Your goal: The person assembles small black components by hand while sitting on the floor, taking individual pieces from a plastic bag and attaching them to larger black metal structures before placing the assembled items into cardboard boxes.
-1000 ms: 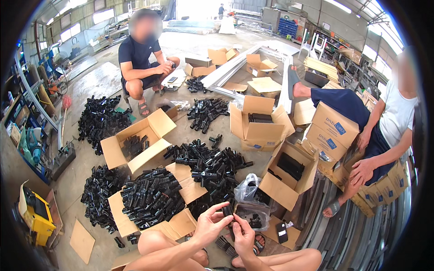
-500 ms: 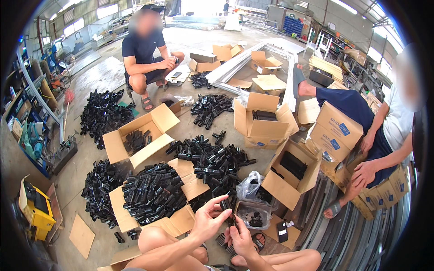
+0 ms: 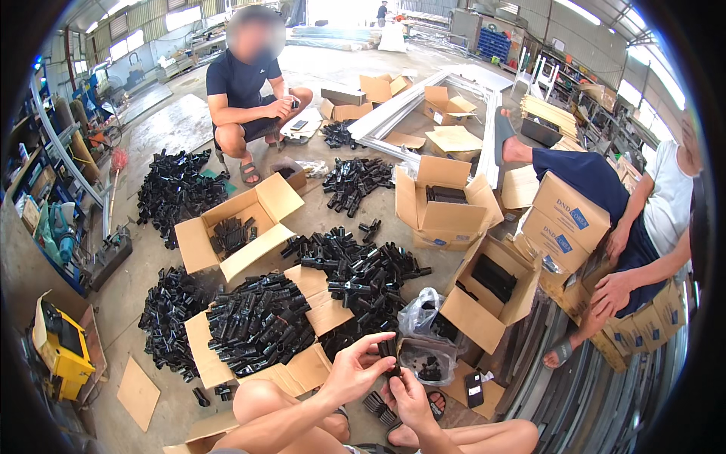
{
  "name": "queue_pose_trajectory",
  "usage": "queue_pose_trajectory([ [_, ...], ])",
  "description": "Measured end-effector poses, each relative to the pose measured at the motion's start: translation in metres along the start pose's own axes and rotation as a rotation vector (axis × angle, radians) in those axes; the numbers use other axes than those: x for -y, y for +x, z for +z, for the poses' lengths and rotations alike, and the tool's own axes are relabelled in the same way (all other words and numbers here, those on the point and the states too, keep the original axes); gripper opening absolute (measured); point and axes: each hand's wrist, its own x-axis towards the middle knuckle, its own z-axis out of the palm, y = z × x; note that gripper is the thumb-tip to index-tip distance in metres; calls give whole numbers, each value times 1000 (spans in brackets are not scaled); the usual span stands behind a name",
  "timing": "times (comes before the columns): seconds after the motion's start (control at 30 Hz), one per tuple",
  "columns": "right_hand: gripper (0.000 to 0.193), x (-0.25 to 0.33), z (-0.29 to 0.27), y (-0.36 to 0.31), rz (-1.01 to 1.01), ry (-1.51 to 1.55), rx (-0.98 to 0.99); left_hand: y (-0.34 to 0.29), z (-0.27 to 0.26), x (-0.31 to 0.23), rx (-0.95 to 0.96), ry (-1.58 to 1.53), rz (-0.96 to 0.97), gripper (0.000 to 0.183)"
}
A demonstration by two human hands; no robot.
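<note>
Near the bottom middle, my left hand (image 3: 357,372) grips a short black tubular part (image 3: 388,349) between thumb and fingers, tilted upward. Just below it my right hand (image 3: 409,398) is closed at the part's lower end; whether it also pinches a smaller piece is hidden by the fingers. A clear plastic tub (image 3: 452,362) with small black pieces stands right beyond my hands, a clear plastic bag (image 3: 420,309) behind it. To the left, an open cardboard box (image 3: 203,349) is heaped with similar black parts. Another pile of black parts (image 3: 370,284) lies ahead on the floor.
A person (image 3: 246,102) squats far left, another person (image 3: 643,219) sits at right beside closed cartons (image 3: 567,216). Open boxes (image 3: 446,231) with black parts stand between us. A phone (image 3: 474,390) lies on cardboard at my right. Long metal profiles (image 3: 522,401) cover the lower right floor.
The black part has turned more upright in my fingers, and both hands have shifted slightly right. The view has moved a little; the seated person at right leans slightly differently.
</note>
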Motion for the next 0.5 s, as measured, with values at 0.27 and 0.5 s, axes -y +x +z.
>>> queue_pose_trajectory([
  [0.27,35,8,-23,-2,79,7,165,-4,-2,-14,189,108,6,46],
  [0.5,29,47,-18,-13,63,-422,120,-4,-1,-22,239,160,24,44],
])
